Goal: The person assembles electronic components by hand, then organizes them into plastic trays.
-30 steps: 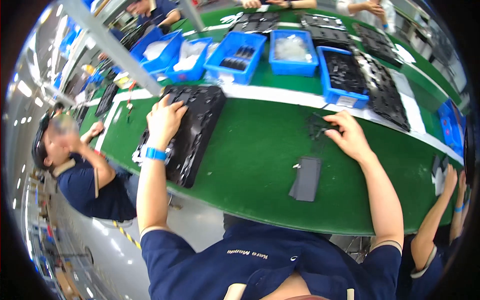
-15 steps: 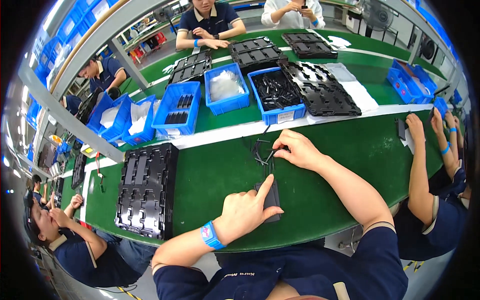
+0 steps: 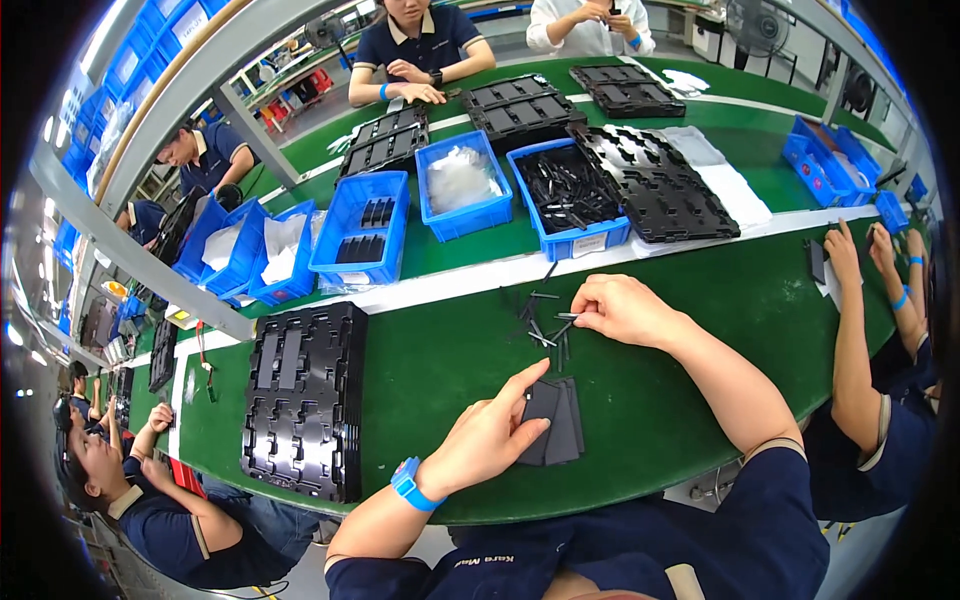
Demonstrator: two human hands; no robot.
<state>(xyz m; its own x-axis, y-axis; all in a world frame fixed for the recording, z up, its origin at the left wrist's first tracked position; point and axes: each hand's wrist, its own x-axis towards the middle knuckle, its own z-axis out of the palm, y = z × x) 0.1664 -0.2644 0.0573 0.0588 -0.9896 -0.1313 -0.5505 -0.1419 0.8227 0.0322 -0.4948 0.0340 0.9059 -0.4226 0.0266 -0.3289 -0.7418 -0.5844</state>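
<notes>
A thin black plastic-looking stick (image 3: 566,316) is pinched in the right hand (image 3: 628,312) just beyond the flat dark-grey rectangular plates (image 3: 563,430), and the left hand (image 3: 485,440), grip hard to tell, has come to them from the lumpy black tray (image 3: 300,400) at their left, so small parts now have both hands.

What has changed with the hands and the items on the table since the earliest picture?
The left hand left the black tray stack, moving right and nearer the person, to the dark rectangular pieces. The right hand pinches a small black strip; blur hides whether it held one earlier. The tray stack, loose strips and blue bins stayed put.
</notes>
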